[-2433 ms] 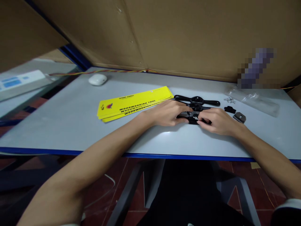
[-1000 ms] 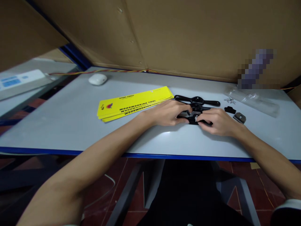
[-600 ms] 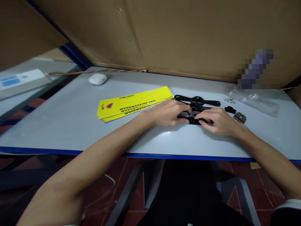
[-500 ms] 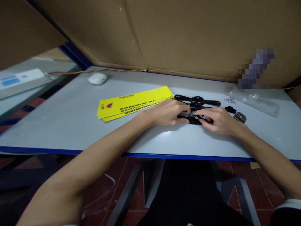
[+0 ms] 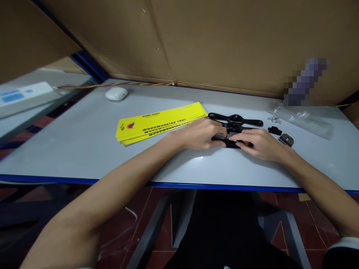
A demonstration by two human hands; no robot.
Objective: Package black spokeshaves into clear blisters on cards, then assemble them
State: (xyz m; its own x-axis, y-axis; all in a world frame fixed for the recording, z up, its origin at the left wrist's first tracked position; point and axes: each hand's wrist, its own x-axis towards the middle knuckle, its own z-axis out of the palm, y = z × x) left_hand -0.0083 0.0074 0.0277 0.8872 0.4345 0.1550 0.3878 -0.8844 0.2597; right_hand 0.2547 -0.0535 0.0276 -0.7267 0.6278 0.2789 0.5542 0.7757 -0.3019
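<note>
My left hand [image 5: 200, 133] is closed on the left part of the nearest black spokeshave [image 5: 232, 145], which lies on the table. A greyish metal piece shows by its fingertips. From the right, my right hand [image 5: 262, 145] pinches with thumb and fingers at a small silver screw [image 5: 235, 141] at the middle of this spokeshave. The fingers hide most of the screw and the right handle. Just behind lie a second black spokeshave [image 5: 233, 127], partly covered by the hands, and a third black spokeshave [image 5: 235, 118] in full view.
Right of my right hand lie a black cap piece [image 5: 275, 130], a grey blade [image 5: 286, 139] and several small silver screws [image 5: 274, 119]. A clear plastic bag [image 5: 314, 124] rests behind them. Yellow cards [image 5: 159, 119] lie left, a white rounded case [image 5: 116, 93] farther back. Cardboard [image 5: 224, 48] stands behind.
My right fingertips have shifted slightly and drawn in over the small silver screw, covering more of it. My left hand and the spokeshaves stay in place.
</note>
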